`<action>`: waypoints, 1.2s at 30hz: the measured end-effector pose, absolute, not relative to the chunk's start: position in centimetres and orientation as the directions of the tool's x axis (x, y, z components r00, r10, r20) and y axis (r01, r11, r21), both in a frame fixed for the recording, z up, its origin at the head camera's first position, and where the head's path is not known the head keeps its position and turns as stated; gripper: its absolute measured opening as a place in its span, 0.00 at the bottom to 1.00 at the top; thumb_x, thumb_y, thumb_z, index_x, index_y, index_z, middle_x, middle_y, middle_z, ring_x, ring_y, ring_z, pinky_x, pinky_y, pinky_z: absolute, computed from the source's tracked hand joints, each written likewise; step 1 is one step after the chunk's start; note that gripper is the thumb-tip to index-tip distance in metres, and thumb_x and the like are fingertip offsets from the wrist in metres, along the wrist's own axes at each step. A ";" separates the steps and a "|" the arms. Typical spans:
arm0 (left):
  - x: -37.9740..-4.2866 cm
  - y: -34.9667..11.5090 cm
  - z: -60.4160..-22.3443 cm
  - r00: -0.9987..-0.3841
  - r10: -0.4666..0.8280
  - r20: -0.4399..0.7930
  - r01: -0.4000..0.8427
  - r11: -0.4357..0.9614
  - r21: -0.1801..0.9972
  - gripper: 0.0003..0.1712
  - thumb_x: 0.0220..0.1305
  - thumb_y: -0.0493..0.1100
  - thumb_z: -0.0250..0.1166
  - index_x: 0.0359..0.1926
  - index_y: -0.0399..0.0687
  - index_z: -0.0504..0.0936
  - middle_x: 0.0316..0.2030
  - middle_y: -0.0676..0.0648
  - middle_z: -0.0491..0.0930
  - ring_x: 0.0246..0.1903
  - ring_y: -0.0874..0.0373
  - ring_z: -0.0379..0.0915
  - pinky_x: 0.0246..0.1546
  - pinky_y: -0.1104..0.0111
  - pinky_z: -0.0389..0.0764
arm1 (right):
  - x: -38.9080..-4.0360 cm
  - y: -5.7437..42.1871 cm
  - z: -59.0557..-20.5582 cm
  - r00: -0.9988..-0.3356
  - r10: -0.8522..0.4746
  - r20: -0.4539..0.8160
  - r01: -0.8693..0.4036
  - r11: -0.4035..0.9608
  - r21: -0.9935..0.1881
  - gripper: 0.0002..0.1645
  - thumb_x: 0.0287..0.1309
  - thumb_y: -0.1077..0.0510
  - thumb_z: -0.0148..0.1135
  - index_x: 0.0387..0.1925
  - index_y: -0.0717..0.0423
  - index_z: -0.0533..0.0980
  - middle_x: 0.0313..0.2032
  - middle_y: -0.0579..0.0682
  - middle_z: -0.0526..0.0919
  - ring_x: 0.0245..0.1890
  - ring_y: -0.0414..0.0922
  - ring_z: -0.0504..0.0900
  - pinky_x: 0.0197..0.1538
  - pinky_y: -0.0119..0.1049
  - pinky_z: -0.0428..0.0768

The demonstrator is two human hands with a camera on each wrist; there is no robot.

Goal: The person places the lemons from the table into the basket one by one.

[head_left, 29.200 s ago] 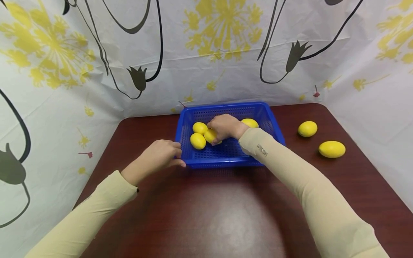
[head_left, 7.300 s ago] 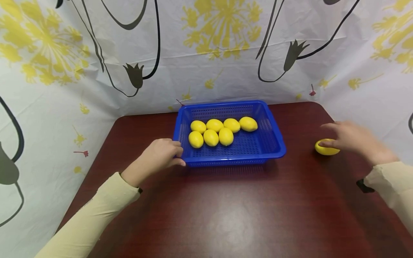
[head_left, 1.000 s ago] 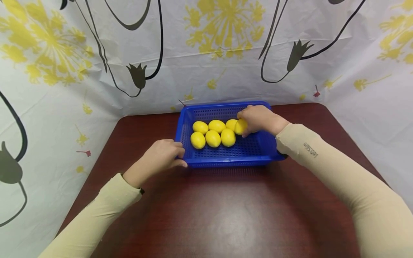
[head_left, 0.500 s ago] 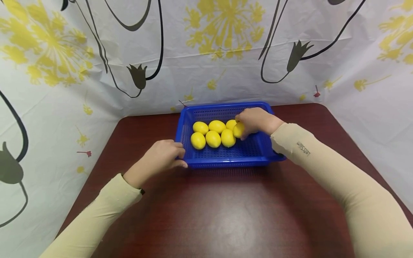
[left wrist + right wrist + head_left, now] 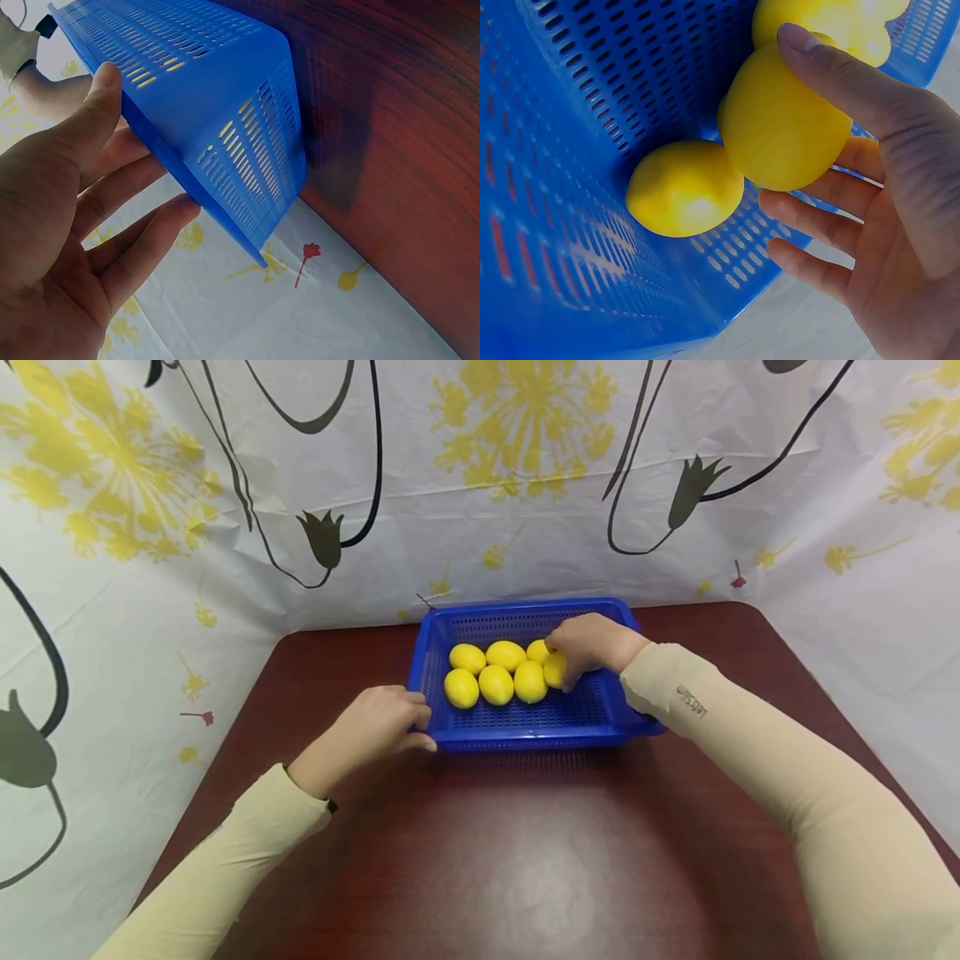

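A blue perforated plastic basket holds several yellow lemons grouped in two rows. My right hand reaches into it and grips a lemon at the right end of the front row. In the right wrist view the thumb lies over this lemon, with fingers under its far side. Another lemon lies right beside it on the basket floor; the hand covers it in the head view. My left hand holds the basket's left front corner, thumb and fingertips on the rim.
The basket stands on a dark red wooden table, near its back edge. A white sheet printed with yellow and dark flowers hangs behind and along both sides. Both forearms wear cream sleeves.
Over the last second my right hand has lowered the lemon leftward and forward, beside the front row. Lemons seen earlier on the table's right are gone from there. The left hand stays at the corner.
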State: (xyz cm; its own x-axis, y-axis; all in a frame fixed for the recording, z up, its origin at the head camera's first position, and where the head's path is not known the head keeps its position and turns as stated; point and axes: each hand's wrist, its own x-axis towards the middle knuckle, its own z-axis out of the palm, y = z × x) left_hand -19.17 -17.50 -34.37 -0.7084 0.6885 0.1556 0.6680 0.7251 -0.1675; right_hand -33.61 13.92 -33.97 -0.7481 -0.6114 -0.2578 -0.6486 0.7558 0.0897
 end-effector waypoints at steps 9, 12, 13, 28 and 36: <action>-19.2 -17.5 -34.4 -0.707 0.689 0.155 0.669 0.724 -0.168 0.24 0.48 0.64 0.73 0.19 0.54 0.74 0.20 0.57 0.69 0.19 0.62 0.58 0.23 0.73 0.62 | -33.8 13.7 -34.4 -0.745 -0.615 -0.258 -0.653 0.752 0.093 0.35 0.38 0.43 0.80 0.50 0.52 0.82 0.46 0.51 0.87 0.40 0.49 0.81 0.49 0.48 0.80; -19.2 -17.6 -34.4 -0.708 0.689 0.156 0.668 0.725 -0.166 0.24 0.48 0.64 0.73 0.19 0.54 0.73 0.20 0.57 0.69 0.19 0.62 0.58 0.23 0.73 0.62 | -33.9 13.6 -34.5 -0.744 -0.617 -0.257 -0.656 0.747 0.105 0.34 0.38 0.42 0.80 0.48 0.51 0.83 0.45 0.50 0.87 0.39 0.47 0.80 0.47 0.46 0.80; -19.2 -17.6 -34.4 -0.708 0.689 0.157 0.668 0.725 -0.166 0.24 0.48 0.64 0.73 0.19 0.54 0.73 0.20 0.57 0.69 0.19 0.62 0.58 0.23 0.73 0.62 | -33.9 13.6 -34.6 -0.742 -0.619 -0.256 -0.659 0.744 0.109 0.33 0.37 0.42 0.80 0.47 0.51 0.83 0.44 0.49 0.87 0.38 0.47 0.80 0.47 0.46 0.80; -19.3 -17.6 -34.7 -0.697 0.699 0.161 0.677 0.715 -0.174 0.24 0.48 0.64 0.73 0.19 0.54 0.74 0.20 0.58 0.69 0.20 0.62 0.58 0.23 0.73 0.61 | -33.7 13.4 -35.1 -0.696 -0.646 -0.314 -0.702 0.705 0.104 0.26 0.37 0.44 0.82 0.42 0.45 0.84 0.39 0.46 0.86 0.37 0.46 0.78 0.49 0.46 0.80; -19.3 -17.6 -34.7 -0.698 0.697 0.166 0.674 0.717 -0.177 0.24 0.48 0.64 0.73 0.19 0.54 0.74 0.20 0.57 0.69 0.19 0.62 0.57 0.23 0.73 0.62 | -33.6 13.2 -35.1 -0.666 -0.682 -0.301 -0.736 0.666 0.118 0.17 0.43 0.49 0.78 0.37 0.48 0.83 0.31 0.47 0.83 0.29 0.46 0.73 0.37 0.41 0.76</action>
